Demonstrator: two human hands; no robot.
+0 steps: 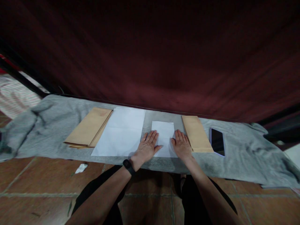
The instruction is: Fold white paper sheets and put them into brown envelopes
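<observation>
Both hands lie palm down on a narrow piece of white paper [167, 137], which sits between and beneath them on the table, over a grey cloth [239, 156]. The left hand [147, 147] covers the paper's left edge, its fingers nearly together and the thumb reaching inward across the sheet. The right hand [181, 145] is flat at the right edge, fingers close together and thumb angled inward. Neither grip pinches anything; both are open, resting on the sheet.

Just left of the left hand, larger white sheets [124, 131] are laid out flat, and the left wrist, with its black wristband [128, 167], is over their near corner. Farther left, beside those sheets, is a pile of brown envelopes [87, 126] (envelopes by the look of them, though no flap shows clearly). Just right of the right hand is another brown envelope [198, 134], with a smartphone [217, 141] beyond it, screen dark.

Judging by its width, the narrow paper has probably been folded and lies nearly flat, while the larger sheets are spread at greater width. No white paper shows inside an envelope, and whether the right-hand one is filled cannot be told.
</observation>
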